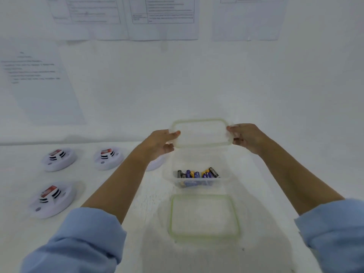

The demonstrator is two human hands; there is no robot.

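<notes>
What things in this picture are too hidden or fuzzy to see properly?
1. Head view: writing on the wall papers is too blurred to read.
2. Head view: a white detector is mostly hidden behind the left forearm.
3. Head view: the batteries overlap in the clear box, so their number and labels stay unclear.

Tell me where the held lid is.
Head view, right of centre: the lid is gripped between the left hand and right hand, raised above the container of batteries.
</notes>
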